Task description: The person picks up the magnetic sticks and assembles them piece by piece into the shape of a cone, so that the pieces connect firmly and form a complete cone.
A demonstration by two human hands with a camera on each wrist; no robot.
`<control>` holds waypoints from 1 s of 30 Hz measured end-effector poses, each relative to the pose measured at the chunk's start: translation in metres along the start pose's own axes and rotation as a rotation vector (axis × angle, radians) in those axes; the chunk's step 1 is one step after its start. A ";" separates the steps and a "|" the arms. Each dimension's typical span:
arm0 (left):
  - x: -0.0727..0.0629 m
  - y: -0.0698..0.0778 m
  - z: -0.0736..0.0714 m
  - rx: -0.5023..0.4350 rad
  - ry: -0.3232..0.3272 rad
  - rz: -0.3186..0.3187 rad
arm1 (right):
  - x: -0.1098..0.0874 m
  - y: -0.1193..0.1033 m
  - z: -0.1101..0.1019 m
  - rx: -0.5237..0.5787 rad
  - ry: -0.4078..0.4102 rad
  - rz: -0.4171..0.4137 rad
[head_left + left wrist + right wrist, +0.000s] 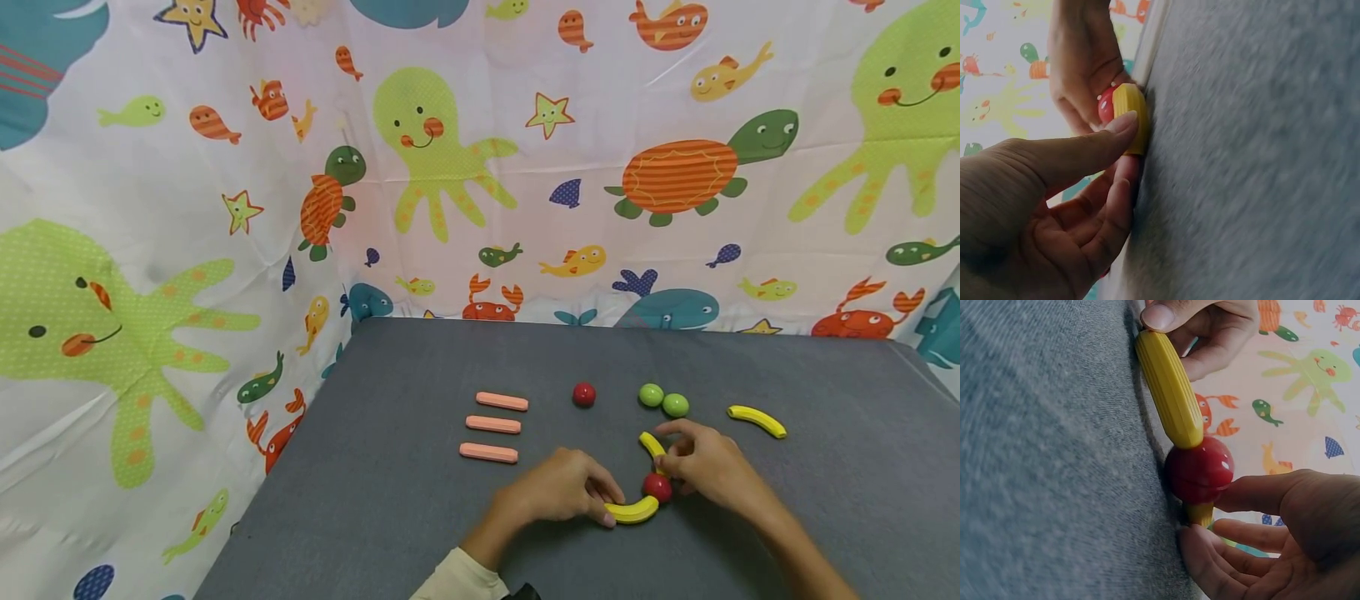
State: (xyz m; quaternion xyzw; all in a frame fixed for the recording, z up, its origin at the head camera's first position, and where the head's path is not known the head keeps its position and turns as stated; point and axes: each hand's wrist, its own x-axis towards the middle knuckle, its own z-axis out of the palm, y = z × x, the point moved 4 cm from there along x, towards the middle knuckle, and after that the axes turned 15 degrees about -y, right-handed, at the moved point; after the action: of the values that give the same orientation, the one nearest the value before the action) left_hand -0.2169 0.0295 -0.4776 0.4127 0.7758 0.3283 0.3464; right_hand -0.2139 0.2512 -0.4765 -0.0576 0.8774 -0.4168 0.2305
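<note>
My left hand (562, 486) pinches one end of a curved yellow stick (632, 511) between thumb and fingers, low over the table. The stick's other end meets a red ball (657, 487); in the right wrist view the ball (1199, 470) sits between two yellow sticks. My right hand (712, 462) has its fingers curled around the farther curved yellow stick (651, 443), close behind the ball, with its thumb right at the ball's side. Most of that farther stick is hidden by the fingers in the right wrist view.
Several pieces lie on the grey table (360, 492): three pink sticks, the middle one (492, 424) included, at left, another red ball (584, 394), two green balls, one (651, 395) farther left, and a curved yellow stick (757, 421) at right. A patterned curtain (465, 283) hangs behind.
</note>
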 end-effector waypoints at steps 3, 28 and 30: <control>0.004 0.002 0.005 0.005 0.002 0.013 | -0.001 -0.002 0.001 -0.028 0.031 -0.023; 0.013 0.014 0.023 0.208 0.089 -0.010 | 0.000 -0.003 0.001 -0.128 0.155 -0.115; 0.014 0.013 0.023 0.203 0.089 -0.010 | 0.000 -0.003 0.000 -0.128 0.155 -0.117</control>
State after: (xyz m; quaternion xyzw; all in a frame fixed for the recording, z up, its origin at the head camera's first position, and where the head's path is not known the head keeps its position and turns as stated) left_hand -0.1986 0.0524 -0.4830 0.4269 0.8218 0.2641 0.2696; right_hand -0.2136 0.2490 -0.4740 -0.0907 0.9125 -0.3760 0.1330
